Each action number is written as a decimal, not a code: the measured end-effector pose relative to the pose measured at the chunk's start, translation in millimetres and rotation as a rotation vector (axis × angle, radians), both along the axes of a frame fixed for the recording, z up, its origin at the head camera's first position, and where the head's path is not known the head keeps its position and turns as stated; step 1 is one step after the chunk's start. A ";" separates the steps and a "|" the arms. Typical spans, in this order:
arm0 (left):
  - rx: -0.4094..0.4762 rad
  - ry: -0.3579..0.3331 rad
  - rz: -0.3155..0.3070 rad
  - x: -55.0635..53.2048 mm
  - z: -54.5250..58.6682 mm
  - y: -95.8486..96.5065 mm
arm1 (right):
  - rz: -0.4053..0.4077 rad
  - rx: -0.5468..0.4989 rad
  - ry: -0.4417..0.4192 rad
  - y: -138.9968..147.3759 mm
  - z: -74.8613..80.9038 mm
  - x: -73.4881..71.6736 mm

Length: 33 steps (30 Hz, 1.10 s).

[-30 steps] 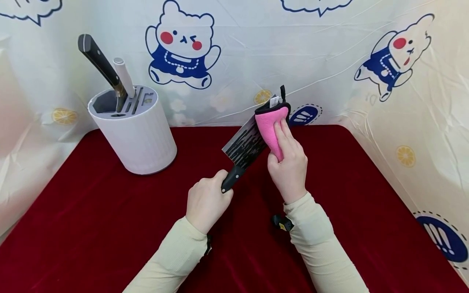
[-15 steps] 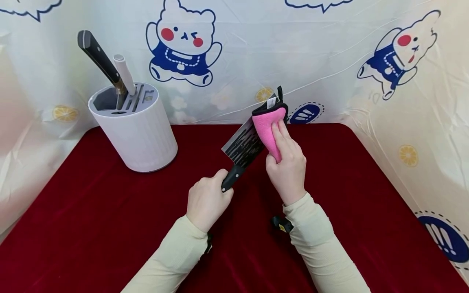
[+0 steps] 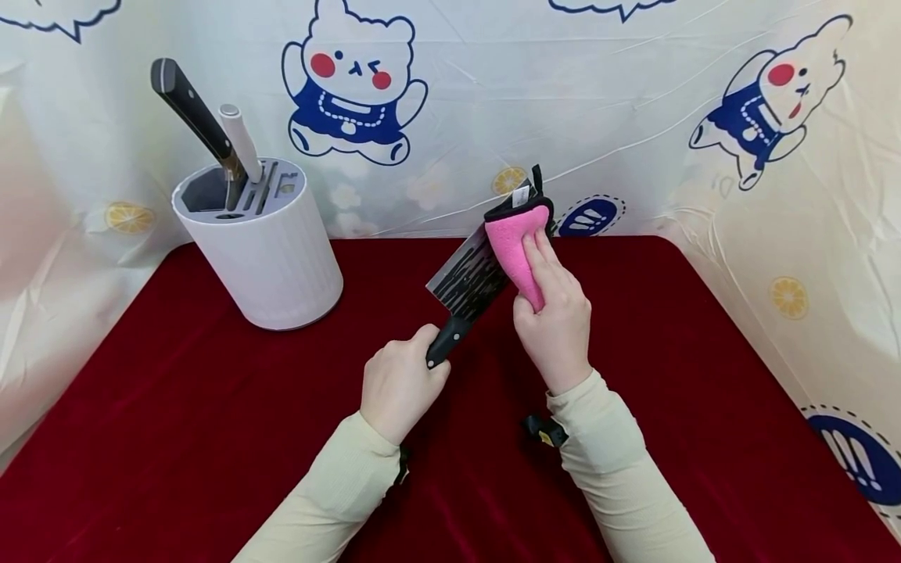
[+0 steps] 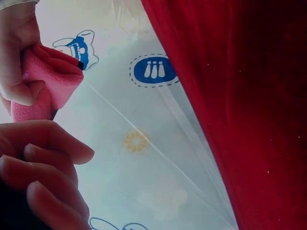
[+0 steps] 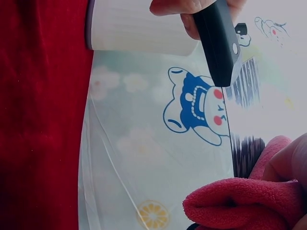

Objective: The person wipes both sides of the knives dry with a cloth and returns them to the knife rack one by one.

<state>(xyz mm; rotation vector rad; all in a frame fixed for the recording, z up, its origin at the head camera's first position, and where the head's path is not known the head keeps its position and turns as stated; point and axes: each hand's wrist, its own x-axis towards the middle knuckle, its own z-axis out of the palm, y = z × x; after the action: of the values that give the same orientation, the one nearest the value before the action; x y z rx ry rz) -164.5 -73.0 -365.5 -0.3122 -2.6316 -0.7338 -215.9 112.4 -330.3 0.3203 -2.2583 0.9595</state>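
In the head view my left hand (image 3: 403, 383) grips the black riveted handle of a cleaver (image 3: 466, 280), whose dark-streaked blade slants up and to the right. My right hand (image 3: 558, 332) holds a folded pink cloth (image 3: 517, 244) with black trim and a white tag around the far part of the blade, hiding it. From the right wrist, the cleaver handle (image 5: 218, 48) shows at the top and the pink cloth (image 5: 240, 203) laps over the blade below. The left wrist view shows curled left-hand fingers (image 4: 53, 158) below the cloth (image 4: 53, 84).
A white knife block (image 3: 263, 266) stands at the back left, with a black-handled knife (image 3: 193, 109) and a white-handled tool (image 3: 241, 141) in its slots. Dark red cloth (image 3: 211, 438) covers the table. A printed curtain (image 3: 479, 94) hangs close behind the table's back edge.
The pink cloth and right hand have shifted slightly left along the blade, then stayed nearly still. The left hand keeps its grip on the cleaver. The head view has tilted a little.
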 end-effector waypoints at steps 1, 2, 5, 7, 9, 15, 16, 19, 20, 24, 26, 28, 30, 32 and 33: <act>0.000 -0.001 0.000 0.2 0.0 -0.1 | 0.001 0.002 0.001 -0.4 -0.4 0.1; 0.001 -0.002 0.000 0.2 0.0 -0.2 | 0.003 0.004 0.004 -0.9 -0.8 0.2; 0.005 -0.007 0.002 0.6 -0.2 -0.5 | 0.007 0.016 0.012 -2.4 -2.1 0.9; 0.007 -0.008 0.003 0.6 -0.4 -0.8 | 0.006 0.025 0.019 -3.3 -2.9 1.0; 0.011 -0.009 0.002 0.5 -0.5 -1.1 | 0.007 0.030 0.026 -4.3 -3.3 1.3; 0.020 -0.011 0.007 0.0 -0.3 -3.1 | 0.022 0.040 0.038 -7.9 -3.8 2.7; 0.021 -0.012 0.009 0.0 0.0 -3.4 | 0.023 0.044 0.042 -8.7 -3.9 3.1; 0.024 -0.023 0.013 0.3 1.0 -4.1 | 0.027 0.058 0.053 -11.0 -4.7 4.2; 0.025 -0.026 0.014 0.3 1.3 -4.3 | 0.029 0.064 0.058 -11.6 -5.0 4.5; 0.032 -0.040 0.015 0.1 2.4 -4.5 | 0.033 0.083 0.064 -13.8 -6.0 5.8; 0.033 -0.042 0.013 -0.6 2.5 -4.4 | 0.036 0.091 0.064 -14.6 -6.4 6.6; 0.031 -0.039 0.012 -1.5 2.3 -4.5 | 0.040 0.097 0.064 -15.4 -6.6 7.2; 0.029 -0.033 0.010 -2.3 1.9 -4.7 | 0.042 0.107 0.068 -16.4 -7.4 7.8; 0.026 -0.023 0.010 -2.8 1.4 -5.0 | 0.046 0.115 0.068 -17.6 -7.7 8.8; 0.026 -0.020 0.009 -3.0 1.2 -5.2 | 0.049 0.118 0.071 -18.1 -8.3 9.0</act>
<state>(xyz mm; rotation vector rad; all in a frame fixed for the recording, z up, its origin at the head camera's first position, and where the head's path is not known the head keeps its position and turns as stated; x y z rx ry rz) -167.5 -78.2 -364.4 -0.2866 -2.6381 -0.7705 -206.9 94.3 -338.5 0.4556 -2.2562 0.8278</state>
